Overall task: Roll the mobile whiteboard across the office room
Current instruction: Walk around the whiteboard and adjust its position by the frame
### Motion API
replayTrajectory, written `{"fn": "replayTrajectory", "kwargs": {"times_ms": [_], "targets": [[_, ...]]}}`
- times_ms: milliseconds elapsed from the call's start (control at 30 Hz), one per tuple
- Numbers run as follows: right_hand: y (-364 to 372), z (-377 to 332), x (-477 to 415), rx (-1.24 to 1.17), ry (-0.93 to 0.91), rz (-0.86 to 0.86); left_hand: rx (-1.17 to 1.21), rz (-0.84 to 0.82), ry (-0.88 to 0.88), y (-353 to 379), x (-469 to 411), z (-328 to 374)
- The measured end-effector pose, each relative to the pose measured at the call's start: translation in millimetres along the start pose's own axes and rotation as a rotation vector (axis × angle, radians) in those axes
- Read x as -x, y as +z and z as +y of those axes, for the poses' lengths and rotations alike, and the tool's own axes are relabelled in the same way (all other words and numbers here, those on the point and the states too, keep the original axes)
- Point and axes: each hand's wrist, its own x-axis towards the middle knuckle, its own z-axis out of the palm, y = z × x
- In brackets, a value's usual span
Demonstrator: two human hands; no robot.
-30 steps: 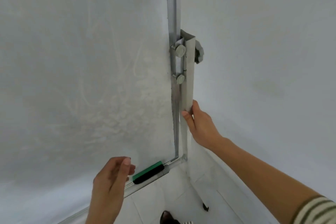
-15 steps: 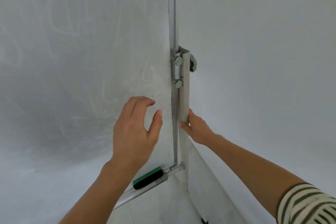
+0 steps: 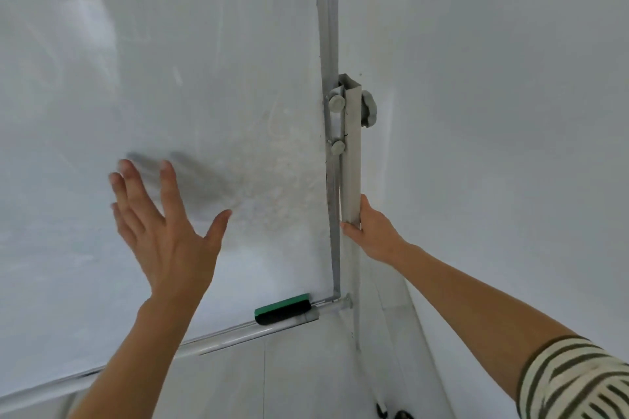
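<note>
The mobile whiteboard (image 3: 211,85) fills the left half of the head view, its smeared white surface close in front of me. Its grey upright stand post (image 3: 351,160) runs down the board's right edge, with two round bolts and a knob. My right hand (image 3: 372,231) grips the post below the bolts, thumb in front. My left hand (image 3: 163,231) is spread flat, fingers apart, against or just off the board face, casting a shadow on it. A green and black eraser (image 3: 284,309) lies on the marker tray (image 3: 238,333) at the board's bottom edge.
A plain white wall (image 3: 493,112) stands close on the right, right behind the post. Light tiled floor (image 3: 306,378) shows below the tray, with a black caster (image 3: 382,411) of the stand near the wall's foot.
My left hand rose from beside the eraser to the board face and spread open. My right hand stayed on the post. The view shifted slightly up and left.
</note>
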Motion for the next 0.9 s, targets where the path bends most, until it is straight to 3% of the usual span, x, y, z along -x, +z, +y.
{"fn": "replayTrajectory", "kwargs": {"times_ms": [233,533,633,733,800,900], "targets": [[2,-3,-65,0.026,-0.052,-0.068,-0.141,-0.021,-0.098,45,-42,-20],[19,-10,-85,0.051,-0.092,-0.080,-0.206,-0.032,-0.102,44,-53,-38],[27,-6,-76,0.093,-0.025,-0.028,-0.164,-0.086,-0.065,30,-49,-38],[55,6,-47,0.222,0.167,0.005,-0.020,-0.136,-0.054,1,-35,-51],[90,13,-13,0.285,0.294,-0.027,0.096,-0.235,-0.123,-21,-11,-76],[154,6,45,0.212,0.345,-0.160,0.252,-0.416,-0.330,-61,40,-129]]}}
